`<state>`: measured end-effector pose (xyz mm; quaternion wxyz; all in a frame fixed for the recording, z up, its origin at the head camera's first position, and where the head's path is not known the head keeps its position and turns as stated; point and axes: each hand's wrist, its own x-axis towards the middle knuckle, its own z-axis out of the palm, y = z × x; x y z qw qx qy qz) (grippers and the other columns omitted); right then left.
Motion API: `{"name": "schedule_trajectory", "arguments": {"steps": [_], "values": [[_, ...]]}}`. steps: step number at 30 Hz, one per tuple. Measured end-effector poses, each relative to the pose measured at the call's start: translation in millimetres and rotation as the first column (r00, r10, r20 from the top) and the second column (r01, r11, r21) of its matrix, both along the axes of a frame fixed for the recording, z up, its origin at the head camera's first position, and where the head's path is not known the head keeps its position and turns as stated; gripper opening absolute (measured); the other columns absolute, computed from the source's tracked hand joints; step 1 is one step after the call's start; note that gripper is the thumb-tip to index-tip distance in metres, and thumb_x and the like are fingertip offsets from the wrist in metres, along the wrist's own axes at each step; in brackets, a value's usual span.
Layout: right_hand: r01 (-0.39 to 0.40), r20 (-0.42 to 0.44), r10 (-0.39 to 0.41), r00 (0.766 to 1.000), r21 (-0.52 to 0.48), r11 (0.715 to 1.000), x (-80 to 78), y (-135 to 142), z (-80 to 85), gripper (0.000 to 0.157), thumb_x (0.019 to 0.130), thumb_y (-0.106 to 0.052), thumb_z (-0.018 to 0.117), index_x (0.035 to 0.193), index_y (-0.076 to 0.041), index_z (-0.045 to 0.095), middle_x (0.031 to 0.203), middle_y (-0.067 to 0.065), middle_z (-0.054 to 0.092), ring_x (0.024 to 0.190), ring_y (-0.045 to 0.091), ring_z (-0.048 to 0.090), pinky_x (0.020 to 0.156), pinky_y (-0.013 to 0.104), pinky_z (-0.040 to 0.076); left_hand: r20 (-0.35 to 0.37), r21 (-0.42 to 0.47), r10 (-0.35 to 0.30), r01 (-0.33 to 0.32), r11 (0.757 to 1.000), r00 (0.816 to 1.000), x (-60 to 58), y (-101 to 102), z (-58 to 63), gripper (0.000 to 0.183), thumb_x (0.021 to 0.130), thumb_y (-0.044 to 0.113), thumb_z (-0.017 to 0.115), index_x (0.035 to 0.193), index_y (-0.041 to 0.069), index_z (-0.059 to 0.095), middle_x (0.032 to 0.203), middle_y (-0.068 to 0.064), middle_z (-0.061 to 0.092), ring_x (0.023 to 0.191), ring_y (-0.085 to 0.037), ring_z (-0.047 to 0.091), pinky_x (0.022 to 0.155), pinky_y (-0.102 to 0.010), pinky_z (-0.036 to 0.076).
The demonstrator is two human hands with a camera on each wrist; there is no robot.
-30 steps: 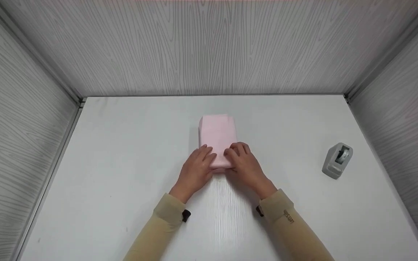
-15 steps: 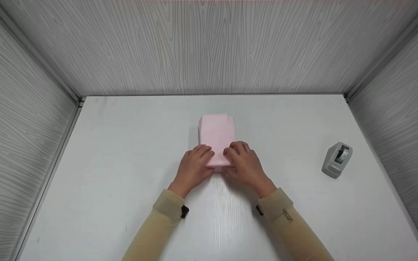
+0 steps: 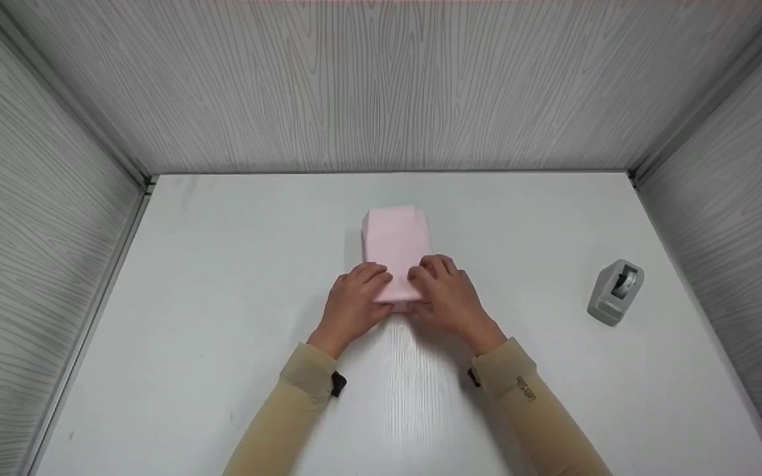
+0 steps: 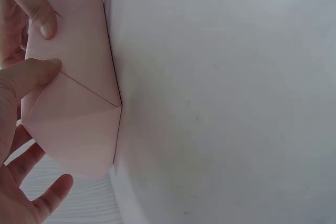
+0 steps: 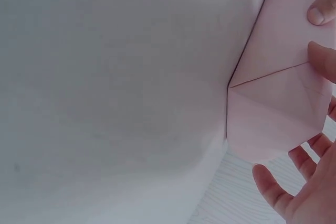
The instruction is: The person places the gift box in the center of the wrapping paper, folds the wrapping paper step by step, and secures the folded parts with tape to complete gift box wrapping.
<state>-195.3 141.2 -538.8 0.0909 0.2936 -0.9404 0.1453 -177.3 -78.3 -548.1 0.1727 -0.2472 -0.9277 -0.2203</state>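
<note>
A box wrapped in pink paper (image 3: pixel 394 238) lies lengthwise on the white table. My left hand (image 3: pixel 353 301) holds its near left corner, with fingers over the top and the thumb against the near end. At the near right corner my right hand (image 3: pixel 450 299) grips it the same way. The left wrist view shows the left thumb (image 4: pixel 39 74) pressing on the folded end flap (image 4: pixel 79 93), where a slanting crease runs to the table side. In the right wrist view the right thumb (image 5: pixel 321 59) presses by a similar crease. The box's underside is hidden.
A grey tape dispenser (image 3: pixel 616 292) with a roll in it stands on the right of the white table (image 3: pixel 222 284). Wood-grain panels (image 3: pixel 381 86) enclose the table at the back and both sides.
The left hand has shifted slightly, and both thumbs now lie on the near end, where more of the pink paper shows. Box and tape dispenser stay in place.
</note>
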Motion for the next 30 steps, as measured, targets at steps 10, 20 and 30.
{"name": "schedule_trajectory", "arguments": {"steps": [10,20,30], "values": [[-0.006,0.036,0.006,0.999,0.019,1.000,-0.9,-1,7.7,0.049,0.083,-0.049,0.075,0.115,-0.016,0.055,0.126,0.006,0.046,0.124,0.030,0.041,0.076,0.050,0.049,-0.042,0.002,-0.001,0.001,1.000,0.999,1.2,1,-3.0,0.044,0.074,0.027,0.086,0.112,0.015,0.069,0.124,-0.002,0.062,0.121,-0.021,0.052,0.081,-0.044,0.051],[-0.012,0.037,0.011,0.999,0.036,0.999,-1.2,-2,10.0,0.050,0.085,-0.049,0.073,0.115,-0.014,0.054,0.125,0.008,0.046,0.123,0.030,0.041,0.074,0.050,0.049,-0.091,0.031,0.029,-0.026,0.999,0.995,1.8,4,-6.1,0.042,0.073,0.029,0.086,0.109,0.014,0.070,0.122,-0.003,0.064,0.120,-0.023,0.055,0.079,-0.044,0.052],[-0.073,0.219,0.140,0.966,-0.289,0.955,0.8,12,14.5,0.039,0.086,-0.021,0.077,0.119,-0.007,0.060,0.129,0.010,0.049,0.127,0.030,0.043,0.101,0.047,0.041,-0.057,0.007,0.073,-0.072,0.997,0.996,6.7,10,-1.1,0.041,0.073,0.027,0.086,0.109,0.013,0.071,0.124,-0.003,0.064,0.122,-0.023,0.054,0.077,-0.044,0.053]]}}
